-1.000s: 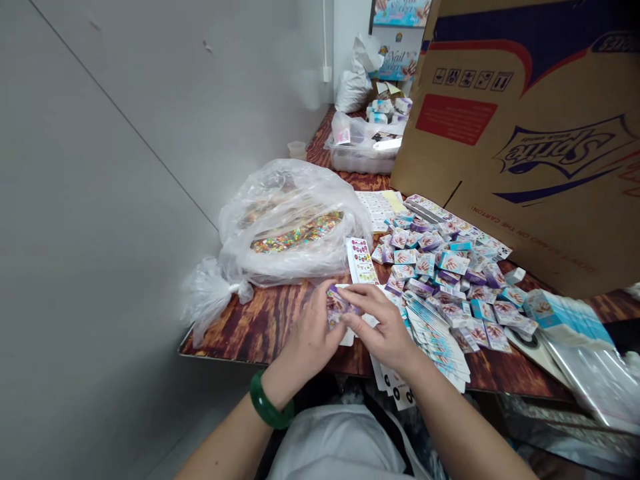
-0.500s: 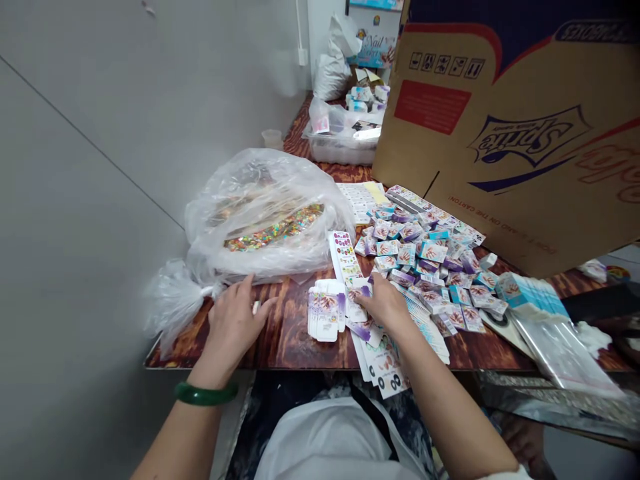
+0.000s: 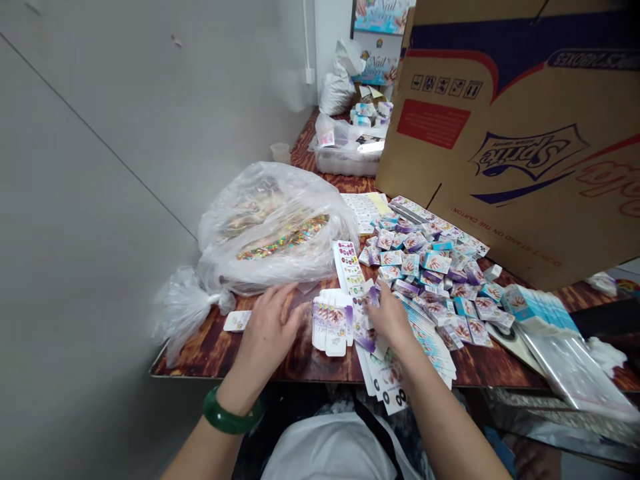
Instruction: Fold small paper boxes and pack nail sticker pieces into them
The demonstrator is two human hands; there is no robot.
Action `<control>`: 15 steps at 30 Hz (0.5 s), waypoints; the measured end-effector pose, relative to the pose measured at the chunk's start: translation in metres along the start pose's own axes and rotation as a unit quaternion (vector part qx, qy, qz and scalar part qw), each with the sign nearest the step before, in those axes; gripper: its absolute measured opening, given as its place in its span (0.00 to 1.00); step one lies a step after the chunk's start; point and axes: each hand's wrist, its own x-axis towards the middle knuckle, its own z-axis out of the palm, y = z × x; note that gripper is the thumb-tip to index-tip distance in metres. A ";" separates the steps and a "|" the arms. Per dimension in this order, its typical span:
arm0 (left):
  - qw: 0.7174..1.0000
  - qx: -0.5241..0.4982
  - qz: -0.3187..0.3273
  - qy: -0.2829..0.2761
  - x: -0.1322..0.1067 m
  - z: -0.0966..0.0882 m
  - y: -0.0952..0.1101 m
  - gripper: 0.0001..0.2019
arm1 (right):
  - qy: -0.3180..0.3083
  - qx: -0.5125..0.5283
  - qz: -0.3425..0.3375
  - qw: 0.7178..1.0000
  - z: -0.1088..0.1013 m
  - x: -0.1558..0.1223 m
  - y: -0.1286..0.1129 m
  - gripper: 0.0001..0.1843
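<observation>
My left hand is open over the table, thumb and fingers apart, with nothing in it. A flat white carton lies just left of that hand. To its right is an overlapping stack of flattened purple-and-white cartons printed with hands. My right hand has its thumb and fingers closed on more flat purple cartons, right beside the stack. Under the right wrist lie fanned sticker sheets. Behind that hand spreads a heap of small folded nail sticker boxes; its fingertips are partly hidden.
A clear plastic bag with colourful contents sits at the back left, beside a grey wall. A large cardboard box stands at the back right. Blue flat cartons and plastic sleeves lie at the right edge.
My left hand has moved right, toward the carton stack, and the flat white carton now shows to its left. My right hand stays on the purple cartons. The view has shifted slightly.
</observation>
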 end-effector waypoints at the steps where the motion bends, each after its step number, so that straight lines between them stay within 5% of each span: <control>1: 0.999 -0.037 -0.011 0.000 -0.001 0.000 0.004 0.17 | 0.011 0.063 -0.001 0.998 -0.006 0.001 0.002 0.29; 4: 0.974 -0.208 -0.079 -0.030 -0.006 0.007 0.020 0.16 | 0.006 0.323 -0.027 0.946 -0.020 -0.006 -0.003 0.22; 7: 0.887 -0.421 -0.161 -0.104 -0.010 0.023 0.037 0.21 | -0.103 0.463 -0.046 0.879 -0.021 -0.026 -0.022 0.22; 9: 0.816 -0.520 -0.194 -0.159 -0.011 0.033 0.046 0.22 | -0.128 0.430 -0.073 0.891 -0.015 -0.039 -0.034 0.20; 11: 0.779 -0.565 -0.201 -0.181 -0.012 0.036 0.051 0.21 | -0.040 0.332 -0.125 0.934 -0.011 -0.049 -0.042 0.21; 13: 0.785 -0.559 -0.198 -0.177 -0.011 0.033 0.052 0.20 | 0.049 0.233 -0.195 0.951 -0.012 -0.052 -0.044 0.20; 15: 0.807 -0.521 -0.200 -0.192 -0.011 0.026 0.051 0.20 | 0.035 0.186 -0.265 0.945 -0.018 -0.051 -0.045 0.18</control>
